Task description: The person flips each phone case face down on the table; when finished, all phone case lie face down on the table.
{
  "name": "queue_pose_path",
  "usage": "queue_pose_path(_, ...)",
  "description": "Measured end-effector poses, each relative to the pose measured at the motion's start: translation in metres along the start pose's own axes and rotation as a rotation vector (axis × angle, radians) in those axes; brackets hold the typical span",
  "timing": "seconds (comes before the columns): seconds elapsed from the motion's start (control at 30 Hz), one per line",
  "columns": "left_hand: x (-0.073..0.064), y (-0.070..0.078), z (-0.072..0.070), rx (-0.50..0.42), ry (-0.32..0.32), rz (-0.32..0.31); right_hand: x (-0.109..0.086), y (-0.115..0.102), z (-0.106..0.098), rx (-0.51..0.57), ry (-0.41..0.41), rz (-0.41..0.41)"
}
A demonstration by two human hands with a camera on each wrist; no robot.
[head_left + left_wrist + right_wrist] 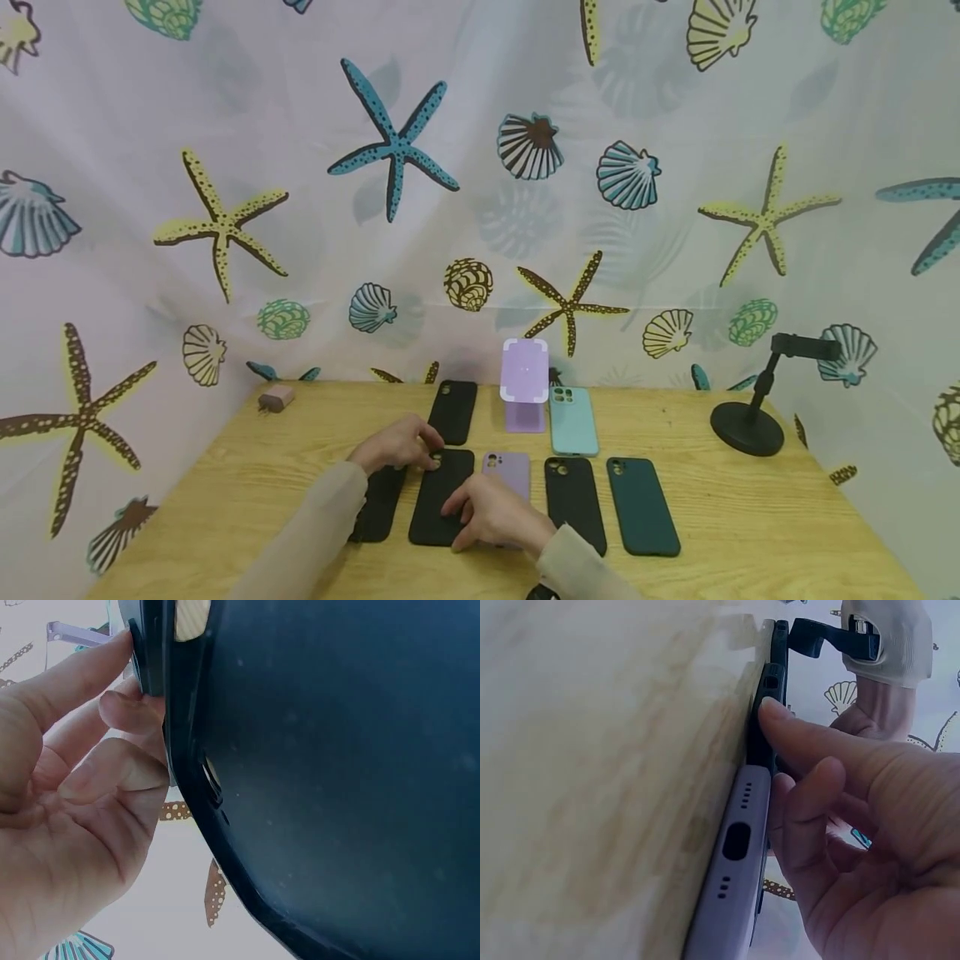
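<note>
A row of phone cases lies on the wooden table. Both hands are on one black phone case (433, 507). At its top end, near the camera cutout, my left hand (396, 446) pinches it with thumb and bent fingers. My right hand (498, 512) holds its lower right corner; in the right wrist view the thumb (810, 739) presses against the bottom edge. Another black case (345, 780) fills much of the left wrist view, under my left wrist. A lilac phone case (727, 900) lies just right of the held one, partly hidden by my right hand.
Farther right lie a black case (576, 504) and a dark teal case (645, 508). Behind stand a lilac phone stand (525, 371), a black case (453, 412) and a light blue case (573, 421). A black stand (747, 427) is at right, a pink charger (277, 397) at left.
</note>
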State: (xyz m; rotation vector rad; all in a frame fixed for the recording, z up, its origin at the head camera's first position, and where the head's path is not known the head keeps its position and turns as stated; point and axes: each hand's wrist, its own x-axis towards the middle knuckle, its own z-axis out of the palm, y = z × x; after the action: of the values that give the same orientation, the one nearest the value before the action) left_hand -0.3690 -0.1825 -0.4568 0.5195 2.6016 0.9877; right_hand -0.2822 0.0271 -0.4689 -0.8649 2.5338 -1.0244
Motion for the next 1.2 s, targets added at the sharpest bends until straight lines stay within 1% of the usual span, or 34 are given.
queue_pose_path(0.13,0.000,0.001,0.002,0.005,-0.007,-0.017,-0.001,0.000,0.001,0.020,0.010,0.017)
queue_pose_path(0.27,0.000,-0.001,0.002,-0.006,-0.019,-0.010,-0.001,-0.001,0.002,0.041,0.012,0.044)
queue_pose_path(0.43,0.001,-0.004,0.000,-0.028,0.000,-0.005,-0.001,0.000,0.001,0.068,0.008,0.054)
queue_pose_path(0.5,0.001,-0.004,-0.001,-0.062,-0.001,0.000,-0.001,0.000,0.001,0.077,0.007,0.053)
queue_pose_path(0.6,0.002,-0.004,-0.002,-0.142,-0.023,0.001,-0.001,0.000,0.001,0.079,0.004,0.046)
queue_pose_path(0.7,0.003,-0.004,-0.001,-0.213,-0.033,-0.012,-0.001,0.001,0.001,0.076,0.004,0.034)
queue_pose_path(0.8,0.003,-0.004,0.000,-0.247,-0.021,-0.031,-0.002,0.001,0.001,0.087,0.003,0.031)
queue_pose_path(0.97,0.000,-0.006,0.000,-0.303,0.021,-0.088,-0.002,0.001,0.001,0.102,-0.012,0.024)
queue_pose_path(1.1,-0.003,-0.009,-0.003,-0.374,0.042,-0.094,-0.001,0.001,-0.002,0.111,-0.016,0.004)
queue_pose_path(1.2,-0.003,-0.011,-0.006,-0.407,0.061,-0.094,-0.001,0.001,-0.003,0.100,-0.009,-0.011)
